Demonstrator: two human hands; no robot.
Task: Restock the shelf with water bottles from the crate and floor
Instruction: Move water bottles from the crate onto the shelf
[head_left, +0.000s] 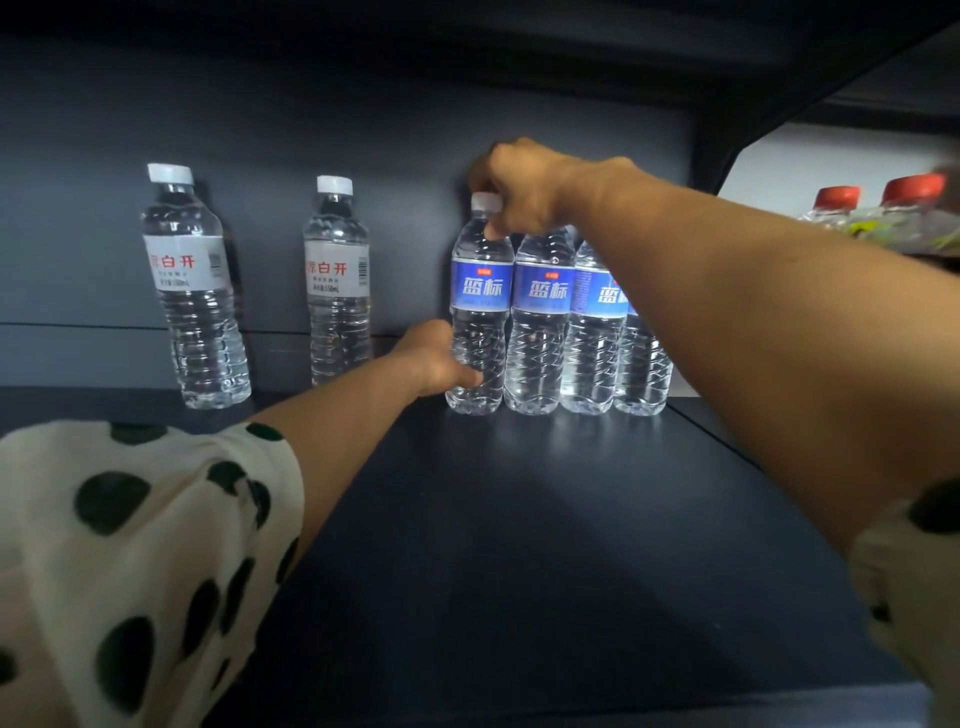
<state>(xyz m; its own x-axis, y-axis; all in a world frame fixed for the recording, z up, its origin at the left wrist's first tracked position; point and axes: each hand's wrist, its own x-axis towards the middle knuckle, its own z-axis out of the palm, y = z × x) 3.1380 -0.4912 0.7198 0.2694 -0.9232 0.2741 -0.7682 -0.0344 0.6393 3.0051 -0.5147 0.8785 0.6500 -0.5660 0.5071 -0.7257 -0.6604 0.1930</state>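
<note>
Six water bottles stand along the far part of the dark shelf (519, 519): two white-labelled bottles (195, 291) well apart at the left, and a tight row of four blue-labelled ones at the right. Both hands are on the leftmost blue-labelled bottle (480, 306), which stands upright on the shelf, touching its neighbour in the row. The right hand (514, 182) has its grip pinched on the white cap (487, 201) from above, while the left hand (436, 358) curls its grip round the lower body of the same bottle.

Judging from this, the bottle is being settled into line, so this placement looks nearly finished. Restocking appears only partly done: the whole near part of the shelf lies bare, and wide gaps remain between the white-labelled bottles and the blue row. Neither the crate nor the floor is in view, so how many bottles remain cannot be told. Red-capped bottles (878, 200) show on a neighbouring shelf at far right.
</note>
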